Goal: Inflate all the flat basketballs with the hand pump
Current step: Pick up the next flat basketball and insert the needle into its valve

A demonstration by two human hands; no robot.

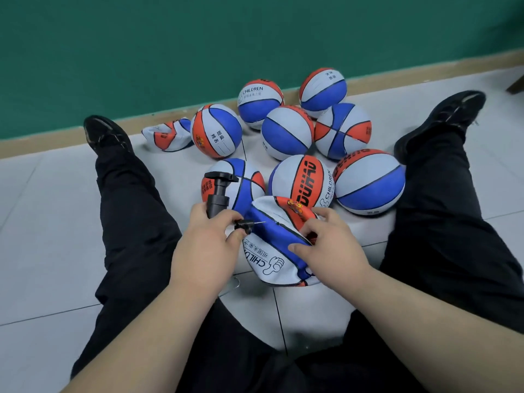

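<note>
My feed was bright and evenly lit, the light soft and diffuse, with no hard glare. I saw only faint, close shadows on the pale floor tiles (42, 222) under the basketballs (286, 131). The wide lens bowed the skirting board (425, 72) and stretched the forearms (136, 321) toward the bottom corners. Detail looked soft and smeared throughout, and the black trousers (136, 222) lost nearly all texture.

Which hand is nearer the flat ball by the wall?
Left. The left hand, holding the pump, lies below that flat ball; the right hand, on another ball, is farther right.
</note>
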